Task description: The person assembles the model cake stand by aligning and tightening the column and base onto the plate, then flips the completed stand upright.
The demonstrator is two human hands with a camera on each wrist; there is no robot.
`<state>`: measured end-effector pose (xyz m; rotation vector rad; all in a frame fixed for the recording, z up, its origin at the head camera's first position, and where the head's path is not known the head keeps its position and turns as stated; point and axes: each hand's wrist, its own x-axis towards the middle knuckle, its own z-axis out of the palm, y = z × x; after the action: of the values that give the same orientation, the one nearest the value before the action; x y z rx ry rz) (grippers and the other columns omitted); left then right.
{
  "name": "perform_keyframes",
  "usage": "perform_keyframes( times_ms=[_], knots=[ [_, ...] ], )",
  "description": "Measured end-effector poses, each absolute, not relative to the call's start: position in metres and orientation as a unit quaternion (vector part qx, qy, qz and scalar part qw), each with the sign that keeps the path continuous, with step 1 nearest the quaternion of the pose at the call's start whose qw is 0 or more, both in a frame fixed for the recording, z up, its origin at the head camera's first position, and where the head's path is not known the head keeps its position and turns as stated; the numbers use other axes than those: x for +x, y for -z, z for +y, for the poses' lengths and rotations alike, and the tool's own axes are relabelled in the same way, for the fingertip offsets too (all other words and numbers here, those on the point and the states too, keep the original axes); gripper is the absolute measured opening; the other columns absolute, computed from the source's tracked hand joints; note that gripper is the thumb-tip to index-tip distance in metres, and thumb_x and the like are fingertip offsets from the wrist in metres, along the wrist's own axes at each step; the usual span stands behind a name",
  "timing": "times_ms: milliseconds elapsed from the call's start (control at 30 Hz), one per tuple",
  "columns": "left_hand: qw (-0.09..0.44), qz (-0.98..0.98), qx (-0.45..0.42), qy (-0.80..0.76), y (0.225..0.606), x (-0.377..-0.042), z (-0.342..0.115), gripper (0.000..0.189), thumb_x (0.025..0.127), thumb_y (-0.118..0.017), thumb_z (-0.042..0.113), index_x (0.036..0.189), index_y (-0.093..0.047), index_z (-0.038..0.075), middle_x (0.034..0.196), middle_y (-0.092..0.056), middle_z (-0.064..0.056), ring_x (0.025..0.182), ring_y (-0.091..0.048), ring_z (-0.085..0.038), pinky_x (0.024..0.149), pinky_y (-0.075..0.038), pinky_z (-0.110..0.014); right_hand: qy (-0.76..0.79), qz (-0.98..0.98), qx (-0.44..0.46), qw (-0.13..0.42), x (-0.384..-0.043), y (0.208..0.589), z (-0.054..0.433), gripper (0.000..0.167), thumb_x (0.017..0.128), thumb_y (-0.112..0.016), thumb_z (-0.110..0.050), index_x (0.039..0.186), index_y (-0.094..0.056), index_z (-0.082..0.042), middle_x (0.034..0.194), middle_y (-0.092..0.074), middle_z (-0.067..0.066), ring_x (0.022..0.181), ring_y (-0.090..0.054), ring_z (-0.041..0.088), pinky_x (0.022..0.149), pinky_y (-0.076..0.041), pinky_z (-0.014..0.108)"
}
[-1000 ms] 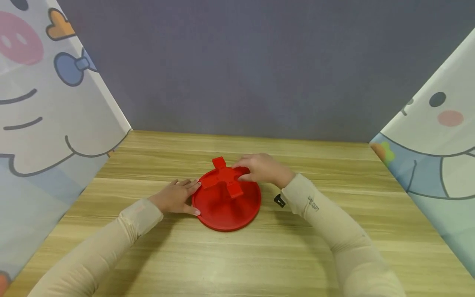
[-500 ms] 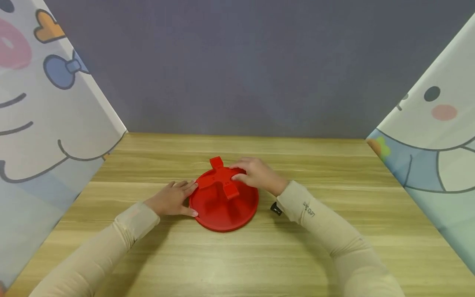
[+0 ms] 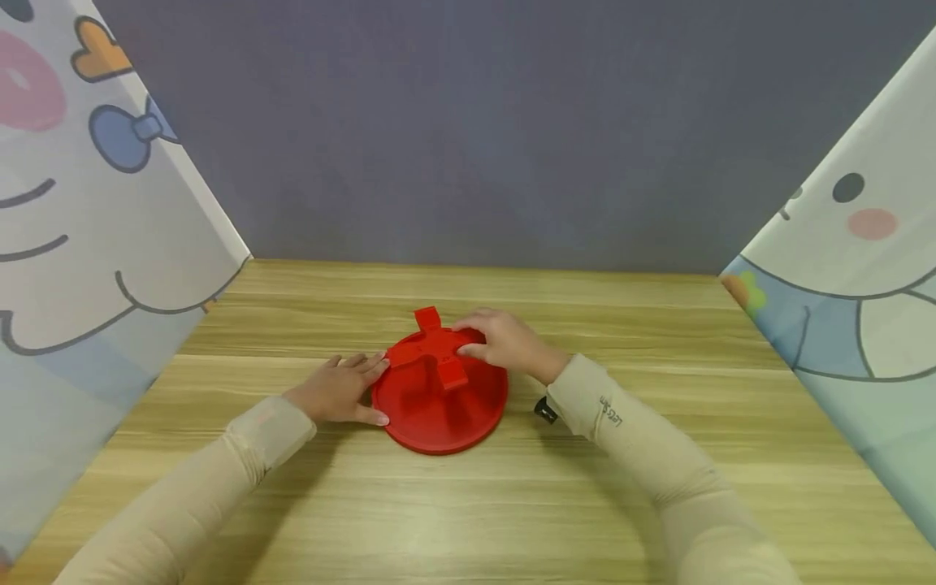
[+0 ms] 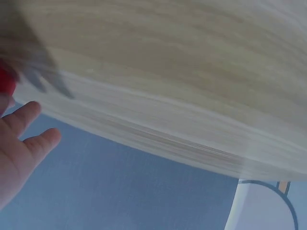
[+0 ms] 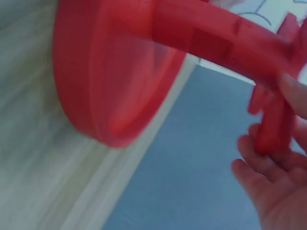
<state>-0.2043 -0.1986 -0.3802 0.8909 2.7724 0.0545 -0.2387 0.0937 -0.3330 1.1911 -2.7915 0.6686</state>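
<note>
A red round base [image 3: 439,418] with a raised rim lies on the wooden table, in the middle of the head view. From its centre a thick red post [image 5: 201,36] rises, seen in the right wrist view. On top sits a red cross-shaped piece [image 3: 441,346] with arms spread outward. My right hand [image 3: 506,345] grips its right arm between thumb and fingers, which hide much of it. At the base's left edge my left hand [image 3: 338,393] rests with fingers spread, fingertips and thumb touching the rim. The left wrist view catches only part of that hand.
A small black object [image 3: 544,410] lies by the right cuff, partly covered by it. A grey panel [image 3: 468,138] stands behind the wooden table [image 3: 439,520]. Cartoon-printed panels flank it left [image 3: 146,244] and right [image 3: 826,325].
The cross-shaped piece has turned slightly clockwise, seen from above, with my right hand on its arm. My left hand keeps its place at the rim. The head view has shifted a little.
</note>
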Motion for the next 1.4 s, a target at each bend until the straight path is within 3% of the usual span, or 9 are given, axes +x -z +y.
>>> perform_keyframes(
  times_ms=[200,500,767,867,967,1067,1167,1267,1400],
  knots=[
    [0.130,0.942,0.278,-0.138,0.369,-0.209,-0.201,0.084,0.088,-0.064,0.048,0.146,-0.033,-0.004,0.148,-0.034,-0.025,0.131,-0.035,-0.049,0.103,-0.029,-0.064,-0.228,-0.898,0.377,-0.010,-0.242,0.331,0.119,0.051,0.086,-0.071,-0.009,0.133,-0.055,0.000,0.131,-0.055,0.018,0.121,-0.051,0.032,0.100,-0.044,0.043],
    [0.161,0.904,0.201,-0.342,0.348,-0.218,-0.206,0.080,0.097,-0.050,0.046,0.154,-0.012,0.005,0.155,-0.018,-0.024,0.138,-0.024,-0.045,0.107,-0.026,-0.059,-0.270,-0.885,0.373,0.064,-0.245,0.335,0.144,0.048,0.083,-0.072,-0.003,0.128,-0.056,0.006,0.119,-0.061,0.024,0.102,-0.060,0.038,0.086,-0.051,0.045],
    [0.161,0.900,0.217,-0.343,0.357,-0.226,-0.206,0.076,0.099,-0.051,0.037,0.152,-0.011,-0.001,0.156,-0.010,-0.024,0.141,-0.015,-0.045,0.110,-0.021,-0.058,-0.272,-0.898,0.345,0.010,-0.244,0.344,0.138,0.046,0.086,-0.068,-0.004,0.130,-0.056,0.004,0.121,-0.061,0.023,0.100,-0.061,0.037,0.085,-0.052,0.043],
    [0.155,0.906,0.214,-0.331,0.363,-0.226,-0.206,0.076,0.098,-0.051,0.038,0.151,-0.014,-0.003,0.154,-0.017,-0.027,0.138,-0.022,-0.046,0.109,-0.024,-0.058,-0.266,-0.908,0.322,-0.019,-0.243,0.352,0.137,0.045,0.089,-0.066,-0.007,0.132,-0.056,0.001,0.123,-0.060,0.021,0.103,-0.060,0.036,0.086,-0.052,0.043],
    [0.155,0.919,0.200,-0.302,0.366,-0.224,-0.203,0.078,0.098,-0.051,0.041,0.151,-0.014,-0.002,0.143,-0.039,-0.030,0.126,-0.044,-0.044,0.101,-0.037,-0.056,-0.248,-0.916,0.315,-0.030,-0.244,0.360,0.138,0.042,0.090,-0.064,-0.009,0.130,-0.058,0.001,0.121,-0.061,0.020,0.102,-0.060,0.034,0.087,-0.051,0.042],
    [0.159,0.931,0.189,-0.270,0.367,-0.225,-0.199,0.078,0.096,-0.053,0.039,0.151,-0.015,-0.002,0.116,-0.061,-0.022,0.101,-0.061,-0.032,0.086,-0.049,-0.047,-0.223,-0.920,0.320,-0.035,-0.245,0.367,0.140,0.040,0.089,-0.065,-0.011,0.127,-0.060,0.001,0.115,-0.064,0.018,0.099,-0.061,0.030,0.084,-0.052,0.040],
    [0.171,0.935,0.173,-0.257,0.368,-0.227,-0.195,0.079,0.095,-0.056,0.036,0.152,-0.016,0.000,0.101,-0.064,-0.013,0.088,-0.061,-0.024,0.076,-0.050,-0.041,-0.213,-0.922,0.322,-0.039,-0.246,0.371,0.141,0.041,0.088,-0.066,-0.011,0.127,-0.061,0.001,0.108,-0.066,0.015,0.094,-0.062,0.026,0.079,-0.053,0.035],
    [0.187,0.935,0.157,-0.255,0.368,-0.227,-0.191,0.080,0.094,-0.058,0.035,0.152,-0.015,0.001,0.118,-0.060,-0.021,0.103,-0.060,-0.032,0.087,-0.048,-0.047,-0.232,-0.918,0.315,-0.062,-0.248,0.373,0.141,0.047,0.086,-0.067,-0.010,0.131,-0.057,0.002,0.095,-0.068,0.010,0.080,-0.062,0.019,0.069,-0.052,0.029],
    [0.217,0.933,0.149,-0.246,0.367,-0.226,-0.185,0.083,0.092,-0.063,0.032,0.151,-0.015,-0.003,0.135,-0.049,-0.028,0.118,-0.052,-0.041,0.098,-0.041,-0.053,-0.317,-0.895,0.271,-0.158,-0.248,0.377,0.139,0.065,0.085,-0.069,-0.007,0.142,-0.039,0.006,0.075,-0.062,0.006,0.059,-0.055,0.013,0.056,-0.048,0.025]
  ],
)
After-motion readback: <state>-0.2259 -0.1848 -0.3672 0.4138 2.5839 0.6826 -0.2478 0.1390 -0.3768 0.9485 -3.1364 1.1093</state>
